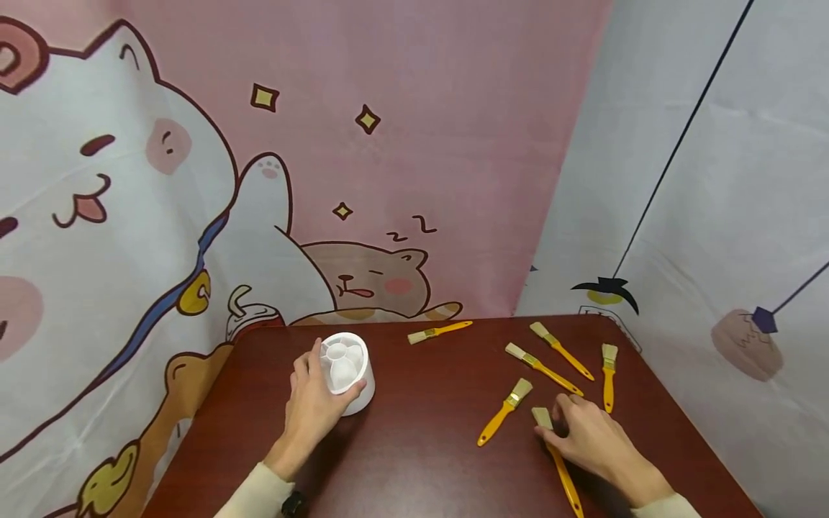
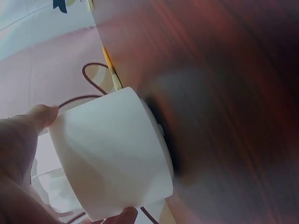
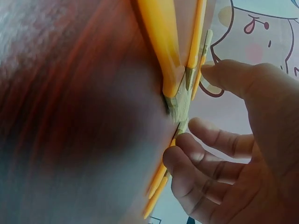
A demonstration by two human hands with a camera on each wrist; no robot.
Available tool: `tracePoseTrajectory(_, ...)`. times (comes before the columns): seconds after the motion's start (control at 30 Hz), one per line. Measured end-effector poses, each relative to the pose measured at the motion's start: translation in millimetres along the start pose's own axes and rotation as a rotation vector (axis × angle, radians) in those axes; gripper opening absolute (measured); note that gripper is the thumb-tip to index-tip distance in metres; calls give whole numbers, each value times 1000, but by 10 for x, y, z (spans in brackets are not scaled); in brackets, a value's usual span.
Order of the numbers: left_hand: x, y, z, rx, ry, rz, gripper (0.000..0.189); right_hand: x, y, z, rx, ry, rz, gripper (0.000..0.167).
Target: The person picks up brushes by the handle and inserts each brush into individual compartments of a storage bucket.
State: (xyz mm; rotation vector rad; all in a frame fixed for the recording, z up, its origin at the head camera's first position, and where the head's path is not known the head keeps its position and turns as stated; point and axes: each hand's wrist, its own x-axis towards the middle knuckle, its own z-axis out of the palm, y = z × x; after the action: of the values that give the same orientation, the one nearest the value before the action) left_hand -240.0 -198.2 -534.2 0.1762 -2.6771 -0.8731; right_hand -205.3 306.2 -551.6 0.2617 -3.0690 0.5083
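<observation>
My left hand (image 1: pixel 311 406) grips a white round desk organizer (image 1: pixel 366 394) by its rim, thumb on the near right side and fingers on the left. Compartments divide its inside. The left wrist view shows its smooth white wall (image 2: pixel 112 154) between thumb and fingers, its base close to the table. My right hand (image 1: pixel 594 435) is over a paintbrush (image 1: pixel 565 480) with a yellow handle and pale bristles. In the right wrist view, thumb and bent fingers stand apart near the brush's ferrule and bristles, its yellow handle (image 3: pixel 161 42) pointing away from them.
More yellow-handled paintbrushes lie on the dark red-brown table (image 1: pixel 414 446): one (image 1: pixel 505 411) left of my right hand, one (image 1: pixel 609 378) near the right edge, two beyond it, and another (image 1: pixel 447 329) at the back edge. A cartoon-printed cloth (image 1: pixel 453 144) hangs behind.
</observation>
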Motion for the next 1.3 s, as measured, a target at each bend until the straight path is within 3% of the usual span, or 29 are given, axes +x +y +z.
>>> tracePoseTrajectory(0.6,-153,390,298,-1,-37,96,128,5,31,32,9,-92,41,52)
tracePoseTrajectory(1.03,-205,559,387,-16,-47,135,134,34,17,76,14,-116,56,52)
tracePoseTrajectory(1.3,-223,655,432,-46,-87,168,131,45,27,109,39,-115,62,50)
